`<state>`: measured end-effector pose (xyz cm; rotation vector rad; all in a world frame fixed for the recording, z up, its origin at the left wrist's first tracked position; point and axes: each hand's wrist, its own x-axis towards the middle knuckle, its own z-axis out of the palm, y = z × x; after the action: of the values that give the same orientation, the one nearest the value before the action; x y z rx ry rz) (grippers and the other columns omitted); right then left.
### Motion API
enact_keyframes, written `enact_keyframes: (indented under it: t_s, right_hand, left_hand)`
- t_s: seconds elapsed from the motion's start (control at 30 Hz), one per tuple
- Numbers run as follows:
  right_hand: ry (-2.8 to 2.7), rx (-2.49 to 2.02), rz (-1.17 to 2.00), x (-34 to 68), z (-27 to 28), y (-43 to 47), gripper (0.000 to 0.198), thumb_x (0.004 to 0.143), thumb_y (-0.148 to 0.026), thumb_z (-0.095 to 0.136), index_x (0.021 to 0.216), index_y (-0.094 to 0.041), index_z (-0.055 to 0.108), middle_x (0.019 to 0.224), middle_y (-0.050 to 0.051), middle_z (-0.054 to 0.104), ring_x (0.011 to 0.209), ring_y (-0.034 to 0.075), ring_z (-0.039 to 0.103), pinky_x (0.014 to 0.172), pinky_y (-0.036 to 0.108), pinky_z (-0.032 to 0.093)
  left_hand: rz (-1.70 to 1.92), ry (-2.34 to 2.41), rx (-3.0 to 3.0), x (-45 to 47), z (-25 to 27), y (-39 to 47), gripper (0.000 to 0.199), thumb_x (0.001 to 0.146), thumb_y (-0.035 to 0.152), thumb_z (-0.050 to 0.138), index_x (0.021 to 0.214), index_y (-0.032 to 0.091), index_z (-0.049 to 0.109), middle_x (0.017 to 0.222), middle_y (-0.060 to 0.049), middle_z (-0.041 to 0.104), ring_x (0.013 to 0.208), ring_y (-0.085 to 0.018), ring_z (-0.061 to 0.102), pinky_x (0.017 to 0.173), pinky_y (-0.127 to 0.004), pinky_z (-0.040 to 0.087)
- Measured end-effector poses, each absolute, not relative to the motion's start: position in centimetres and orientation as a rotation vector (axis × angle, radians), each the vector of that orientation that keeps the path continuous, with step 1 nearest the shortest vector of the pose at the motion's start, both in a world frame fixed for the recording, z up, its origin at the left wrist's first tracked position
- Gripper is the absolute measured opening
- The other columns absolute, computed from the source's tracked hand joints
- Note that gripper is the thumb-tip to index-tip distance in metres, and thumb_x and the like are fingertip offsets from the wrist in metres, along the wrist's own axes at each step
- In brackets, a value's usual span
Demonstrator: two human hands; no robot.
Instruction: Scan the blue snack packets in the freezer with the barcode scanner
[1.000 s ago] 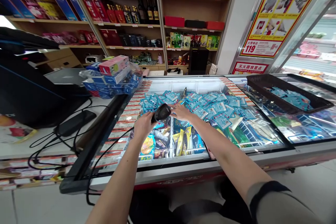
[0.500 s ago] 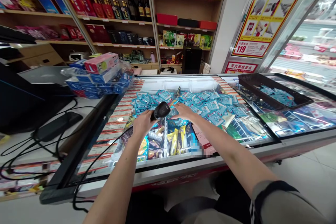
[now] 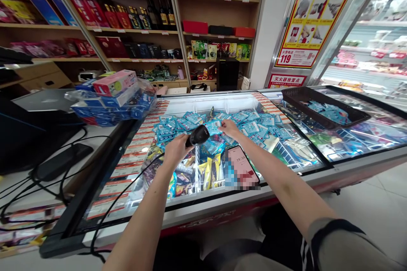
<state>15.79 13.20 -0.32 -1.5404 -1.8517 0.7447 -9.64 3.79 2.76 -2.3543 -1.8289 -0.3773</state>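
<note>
My left hand [image 3: 177, 150] is closed round the handle of a black barcode scanner [image 3: 198, 135], whose head points right over the freezer. Between the fingers and thumb of my right hand [image 3: 229, 129] is a small blue packet [image 3: 213, 127], held flat just beyond the scanner's head. Many more blue packets [image 3: 256, 129] lie spread in a heap on the glass top of the chest freezer [image 3: 190, 201]. Below my right wrist a smartphone [image 3: 242, 165] with a pinkish screen rests on the glass, partly blurred out.
A dark brown tray [image 3: 352, 122] with some blue packets stands on the freezer's right. On the left are bagged boxes [image 3: 117, 99], a black adapter [image 3: 63, 161] and tangled cables. The scanner's cord [image 3: 118, 197] runs across the freezer's left end. Stocked shelves [image 3: 133, 29] line the back.
My right hand has closed on a blue packet and lifted it beside the scanner's head. The scanner has shifted slightly right and down. More of the phone shows as the view moved.
</note>
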Motion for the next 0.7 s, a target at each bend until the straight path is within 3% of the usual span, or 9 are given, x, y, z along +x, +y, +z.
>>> enact_keyframes:
  t_s: [0.23,0.7]
  right_hand:
    - [-1.705,-1.469,0.881,18.2,-1.1,12.7,0.007,0.082,-0.024,0.054,0.087,-0.02,0.051,0.064,-0.004,0.058,0.051,0.012,0.06,0.046,0.021,0.046]
    - [-1.657,-1.422,0.885,18.9,-0.8,10.7,0.008,0.081,-0.024,0.054,0.088,-0.02,0.054,0.061,-0.004,0.059,0.051,0.013,0.061,0.052,0.024,0.048]
  left_hand:
    - [-0.376,-1.772,-2.415,-6.4,3.6,4.0,0.034,0.081,0.041,0.053,0.11,0.023,0.057,0.11,-0.006,0.064,0.097,-0.022,0.06,0.065,-0.025,0.042]
    - [-0.368,-1.711,-2.419,-3.7,4.2,4.5,0.037,0.08,0.043,0.054,0.112,0.025,0.057,0.109,-0.005,0.064,0.094,-0.022,0.061,0.064,-0.026,0.042]
